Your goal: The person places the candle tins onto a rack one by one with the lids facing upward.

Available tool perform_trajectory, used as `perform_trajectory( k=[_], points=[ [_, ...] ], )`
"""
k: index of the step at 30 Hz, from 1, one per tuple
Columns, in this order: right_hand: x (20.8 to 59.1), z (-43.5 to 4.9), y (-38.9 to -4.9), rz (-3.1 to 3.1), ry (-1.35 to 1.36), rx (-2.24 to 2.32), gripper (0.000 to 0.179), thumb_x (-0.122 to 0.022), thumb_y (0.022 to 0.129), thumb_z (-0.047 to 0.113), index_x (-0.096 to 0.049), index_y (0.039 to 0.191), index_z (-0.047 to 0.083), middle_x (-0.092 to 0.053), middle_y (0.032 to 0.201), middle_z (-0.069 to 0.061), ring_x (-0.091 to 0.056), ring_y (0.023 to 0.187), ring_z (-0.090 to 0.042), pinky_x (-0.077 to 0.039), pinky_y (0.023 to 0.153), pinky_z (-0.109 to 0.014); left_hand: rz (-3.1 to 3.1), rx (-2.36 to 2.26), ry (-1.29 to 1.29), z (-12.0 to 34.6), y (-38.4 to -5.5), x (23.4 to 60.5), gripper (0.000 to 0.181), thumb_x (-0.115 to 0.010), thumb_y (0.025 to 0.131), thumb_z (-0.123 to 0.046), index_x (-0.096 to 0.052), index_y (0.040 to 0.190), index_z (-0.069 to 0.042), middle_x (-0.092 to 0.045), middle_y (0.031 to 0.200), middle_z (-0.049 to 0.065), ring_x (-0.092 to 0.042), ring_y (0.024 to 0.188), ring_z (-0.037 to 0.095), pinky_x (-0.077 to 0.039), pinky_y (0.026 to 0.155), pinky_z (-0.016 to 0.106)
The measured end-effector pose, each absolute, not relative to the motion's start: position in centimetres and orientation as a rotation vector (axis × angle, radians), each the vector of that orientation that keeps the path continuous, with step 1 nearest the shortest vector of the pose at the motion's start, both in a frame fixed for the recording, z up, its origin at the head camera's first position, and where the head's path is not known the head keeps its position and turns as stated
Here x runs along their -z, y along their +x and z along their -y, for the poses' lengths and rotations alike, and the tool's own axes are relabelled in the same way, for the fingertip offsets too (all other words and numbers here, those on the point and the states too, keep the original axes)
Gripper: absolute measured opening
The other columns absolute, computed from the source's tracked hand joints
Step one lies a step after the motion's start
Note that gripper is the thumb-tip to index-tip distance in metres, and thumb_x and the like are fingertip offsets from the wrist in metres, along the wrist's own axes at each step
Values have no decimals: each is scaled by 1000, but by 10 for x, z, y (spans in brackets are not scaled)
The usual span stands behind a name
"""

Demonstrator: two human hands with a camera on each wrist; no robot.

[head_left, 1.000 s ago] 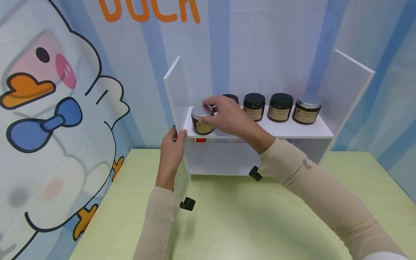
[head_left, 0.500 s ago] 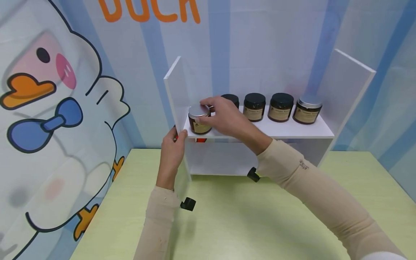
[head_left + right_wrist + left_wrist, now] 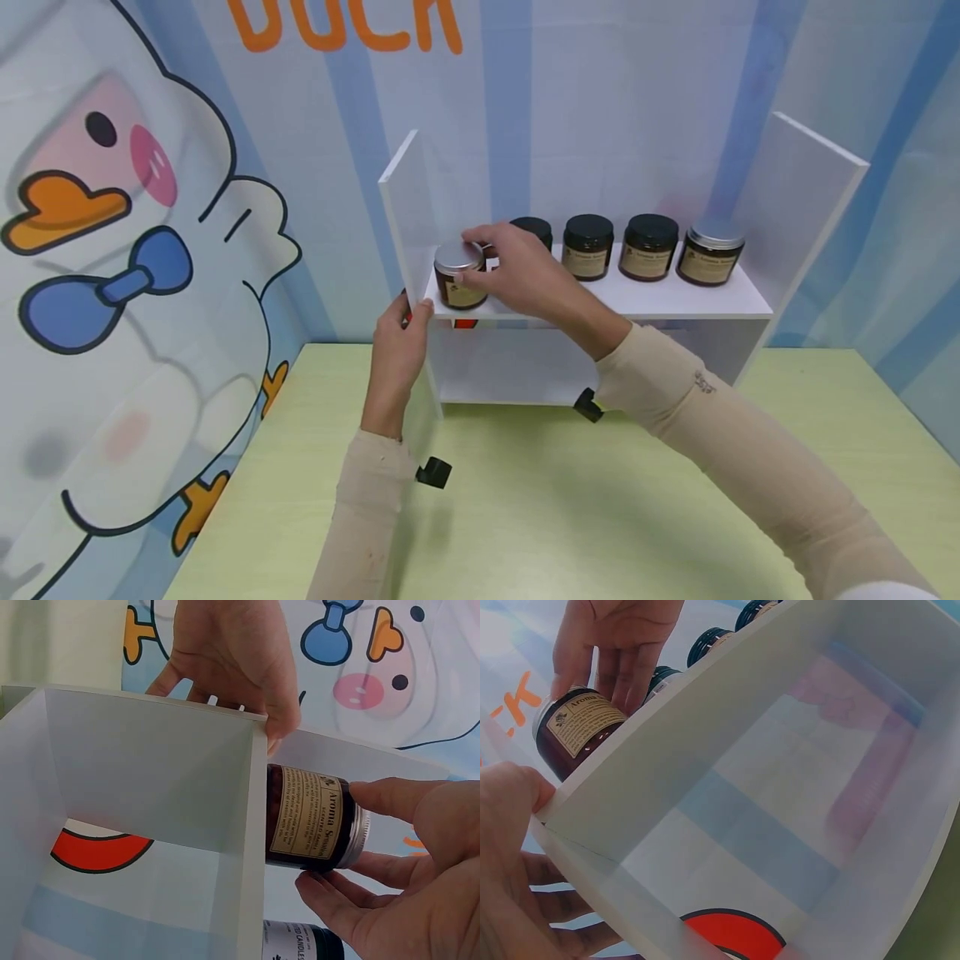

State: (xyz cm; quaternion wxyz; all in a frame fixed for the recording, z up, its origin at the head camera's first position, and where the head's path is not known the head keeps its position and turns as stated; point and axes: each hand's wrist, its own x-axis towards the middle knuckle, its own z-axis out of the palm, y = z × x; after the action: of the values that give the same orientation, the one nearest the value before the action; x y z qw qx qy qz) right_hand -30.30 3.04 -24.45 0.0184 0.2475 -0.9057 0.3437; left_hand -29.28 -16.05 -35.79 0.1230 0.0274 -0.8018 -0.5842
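Note:
My right hand (image 3: 528,271) holds a dark amber candle jar (image 3: 307,814) by its silver lid, thumb on one side and fingers on the other. The jar stands upright at the left end of a white shelf's upper board (image 3: 675,305), close by the left side panel (image 3: 408,221). Its tan label, reading "Aroma", faces the front. With my left hand (image 3: 397,346) I grip the shelf's left side at board height. In the left wrist view the left thumb lies at the front edge and the other fingers reach round the outside.
Along the upper board stand several more jars: black-lidded ones, including a middle jar (image 3: 588,248), and a silver-lidded jar (image 3: 710,252) at the right end. A tall right side panel (image 3: 798,200) rises beside it. The shelf stands on a pale green table (image 3: 525,500) before a duck-print backdrop.
My right hand has shifted the jar slightly left, nearer the left side panel, then stayed almost still. The left hand keeps its grip on the shelf.

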Motion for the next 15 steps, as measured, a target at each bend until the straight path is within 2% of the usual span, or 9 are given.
perform_trajectory(
  k=[3,9,15],
  points=[
    [243,-39,-298,2799,777,-1085,62,-70,97,27,-46,152,11,-51,143,-6,-52,133,-21,-48,103,-39,2348,1710,84,158,-294,357,59,-49,104,-43,-44,154,-13,-55,144,10,-54,121,27,-46,102,52],
    [247,-61,-283,2739,797,-1156,58,-69,97,23,-49,150,11,-49,144,-9,-51,134,-24,-45,108,-42,2356,1719,108,157,-292,355,58,-49,104,-43,-45,153,-10,-53,147,12,-51,128,27,-43,106,52],
    [258,-86,-264,2668,787,-1227,51,-67,99,23,-53,146,10,-50,141,-10,-52,131,-24,-46,108,-43,2345,1729,120,159,-293,357,55,-50,104,-43,-50,148,-9,-55,142,12,-51,124,28,-43,104,51]
  ],
)
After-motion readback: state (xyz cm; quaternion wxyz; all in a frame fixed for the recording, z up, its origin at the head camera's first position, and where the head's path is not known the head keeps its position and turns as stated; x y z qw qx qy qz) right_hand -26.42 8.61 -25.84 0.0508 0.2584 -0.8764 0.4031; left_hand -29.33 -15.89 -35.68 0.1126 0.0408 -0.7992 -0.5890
